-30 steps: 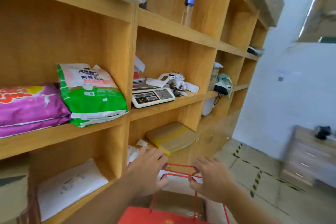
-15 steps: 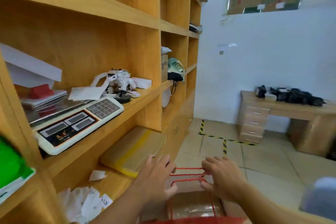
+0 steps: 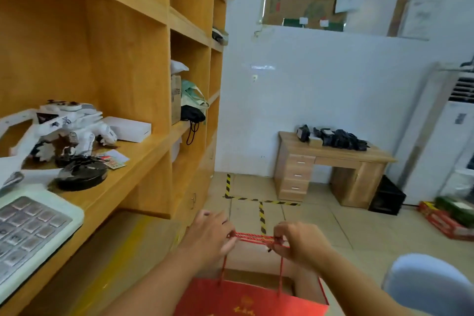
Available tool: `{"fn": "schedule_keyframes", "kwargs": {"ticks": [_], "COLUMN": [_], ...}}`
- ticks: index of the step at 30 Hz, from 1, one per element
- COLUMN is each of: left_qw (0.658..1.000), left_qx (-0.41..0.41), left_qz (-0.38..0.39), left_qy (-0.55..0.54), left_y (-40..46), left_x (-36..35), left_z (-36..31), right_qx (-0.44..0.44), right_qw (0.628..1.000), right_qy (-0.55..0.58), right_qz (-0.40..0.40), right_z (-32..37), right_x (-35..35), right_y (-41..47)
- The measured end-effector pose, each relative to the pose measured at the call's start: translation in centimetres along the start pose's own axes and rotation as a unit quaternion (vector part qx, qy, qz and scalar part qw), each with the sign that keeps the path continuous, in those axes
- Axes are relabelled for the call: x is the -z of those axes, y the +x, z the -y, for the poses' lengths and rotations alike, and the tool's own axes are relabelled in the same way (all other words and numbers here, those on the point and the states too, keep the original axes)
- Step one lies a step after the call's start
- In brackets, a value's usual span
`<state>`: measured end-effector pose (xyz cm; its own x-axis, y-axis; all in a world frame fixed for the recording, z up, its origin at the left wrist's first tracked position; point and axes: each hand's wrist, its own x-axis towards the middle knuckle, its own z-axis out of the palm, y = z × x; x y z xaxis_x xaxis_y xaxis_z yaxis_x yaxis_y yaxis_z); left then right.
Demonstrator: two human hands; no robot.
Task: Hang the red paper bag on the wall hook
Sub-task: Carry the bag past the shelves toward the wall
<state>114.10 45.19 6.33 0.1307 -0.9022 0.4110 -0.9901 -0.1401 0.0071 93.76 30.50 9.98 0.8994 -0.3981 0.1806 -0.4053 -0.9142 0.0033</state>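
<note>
The red paper bag (image 3: 246, 299) hangs low at the bottom centre, its top open toward me. Its red cord handles (image 3: 252, 238) are stretched level between my two hands. My left hand (image 3: 209, 235) pinches the left end of the cords. My right hand (image 3: 298, 242) pinches the right end. A small hook (image 3: 254, 77) shows on the white wall (image 3: 320, 100) far ahead, above and beyond my hands, too small to make out in detail.
A tall wooden shelf unit (image 3: 143, 151) runs along the left, holding a scale (image 3: 28, 228), a white toy robot (image 3: 69, 128) and a white box (image 3: 129, 128). A wooden desk (image 3: 331, 169) stands against the far wall. Boxes (image 3: 451, 218) lie on the floor at right.
My view has swung right, from the shelves toward the white wall and desk. Both hands have closed on the cords and pulled them taut between them.
</note>
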Motion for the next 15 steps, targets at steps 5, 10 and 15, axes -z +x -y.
{"fn": "schedule_keyframes", "kwargs": {"ticks": [5,10,15], "left_qw": [0.999,0.996,0.994], "left_qx": [-0.023,-0.075,-0.092], "left_qz": [-0.029,-0.05,-0.046], "left_qy": [-0.021,0.02,0.02], "left_y": [6.2,13.9,22.0], "left_x": [-4.1,-8.3,-11.8], "left_z": [3.7,7.7,10.6], "right_qx": [-0.027,0.008,0.043], "right_qw": [1.0,0.998,0.989], "right_qy": [-0.01,-0.039,-0.066], "right_qz": [-0.011,-0.058,-0.123], "right_z": [-2.8,-8.5,-15.8], "right_x": [-0.8,-3.7,-7.1], "right_y": [6.0,12.5,19.4]}}
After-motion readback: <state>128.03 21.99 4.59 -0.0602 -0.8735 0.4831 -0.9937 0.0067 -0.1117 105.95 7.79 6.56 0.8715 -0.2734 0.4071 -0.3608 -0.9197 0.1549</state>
